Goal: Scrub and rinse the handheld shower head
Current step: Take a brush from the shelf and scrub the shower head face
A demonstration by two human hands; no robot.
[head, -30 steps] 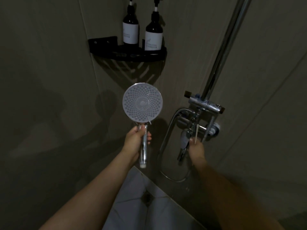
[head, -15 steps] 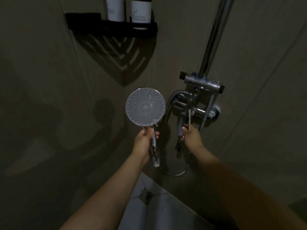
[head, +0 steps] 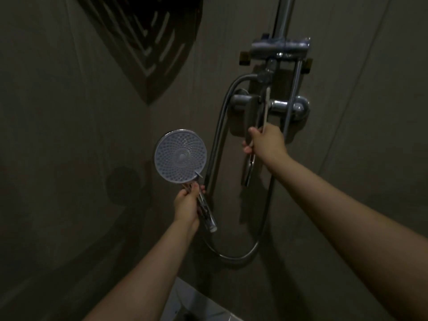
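Note:
The handheld shower head is round, and its pale, dotted spray face is turned toward me. My left hand grips its chrome handle just under the disc. My right hand is up at the wall mixer, closed around a thin pale toothbrush that points upward. The same hand's fingers rest on the chrome lever, which hangs down below the hand. No water shows at the spray face.
A metal hose loops from the mixer down and back up to the shower handle. A chrome riser pipe runs up the dark wall. White floor tile shows at the bottom between my arms.
The view has tilted down and moved closer, so the shelf and bottles are out of frame. My right hand has risen on the lever, and the shower head sits lower and left of it.

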